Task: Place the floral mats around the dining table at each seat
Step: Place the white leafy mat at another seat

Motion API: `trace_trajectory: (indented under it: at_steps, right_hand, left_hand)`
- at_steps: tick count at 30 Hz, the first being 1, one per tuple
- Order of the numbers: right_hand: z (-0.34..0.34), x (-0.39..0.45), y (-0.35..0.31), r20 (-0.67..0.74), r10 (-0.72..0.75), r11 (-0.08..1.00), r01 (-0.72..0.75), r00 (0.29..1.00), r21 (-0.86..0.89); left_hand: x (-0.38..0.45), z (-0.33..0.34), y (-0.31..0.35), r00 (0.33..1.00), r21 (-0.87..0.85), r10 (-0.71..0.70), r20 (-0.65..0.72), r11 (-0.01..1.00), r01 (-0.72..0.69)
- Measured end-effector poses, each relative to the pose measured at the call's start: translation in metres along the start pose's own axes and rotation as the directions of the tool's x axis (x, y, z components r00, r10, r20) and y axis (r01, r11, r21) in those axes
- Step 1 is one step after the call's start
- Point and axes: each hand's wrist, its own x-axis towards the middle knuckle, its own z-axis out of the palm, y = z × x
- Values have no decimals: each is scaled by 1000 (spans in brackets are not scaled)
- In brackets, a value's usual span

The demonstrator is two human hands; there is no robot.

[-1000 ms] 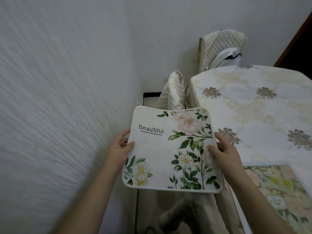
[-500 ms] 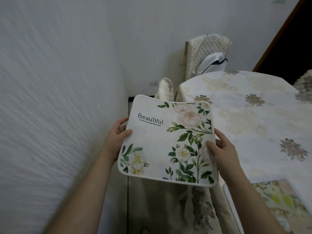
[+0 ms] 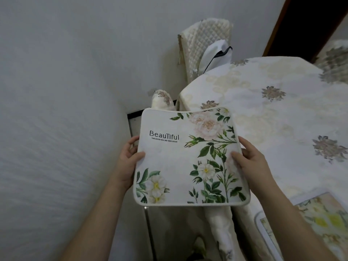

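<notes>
white fabric with green stems and pale blooms, the floral mat [image 3: 190, 157] is held up in the air beside the counter [image 3: 282, 113], its far right corner just over the counter's edge. the left hand [image 3: 128, 161] grips the left edge, thumb on the printed face and fingers curled behind; the right hand [image 3: 250, 159] grips the right edge the same way. it looks light and padded, soft enough to sag, since the top edge dips between the corners, so holding it at both side edges seems the sound way to keep it flat for laying down. its face reads "beautiful" with a smaller line beneath, "the mood will be very good". a second mat [image 3: 320, 223] already lies on the counter at the near right; its own label is too blurred to read.
</notes>
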Motion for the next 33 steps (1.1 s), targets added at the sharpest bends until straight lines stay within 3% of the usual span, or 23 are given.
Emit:
trace_trajectory:
  at_steps: [9, 17, 22, 29, 33]
  right_hand:
    - [-25, 25, 11, -117, 67, 990, -51, 991, 133]
    - [-32, 39, 21, -305, 113, 990, -82, 946, 113]
    - [-24, 38, 20, -477, 168, 981, -101, 863, 163]
    - [-5, 32, 14, -606, 235, 965, -105, 760, 242]
    - [-1, 28, 12, -651, 234, 966, -99, 722, 238]
  left_hand:
    - [61, 59, 19, 986, 127, -48, 157, 992, 28]
    - [127, 102, 13, 953, 264, -122, 277, 963, 46]
    - [170, 131, 5, 876, 359, -144, 461, 933, -35]
    - [217, 152, 7, 761, 437, -261, 594, 899, -33]
    - [227, 166, 10, 729, 456, -295, 617, 890, -25]
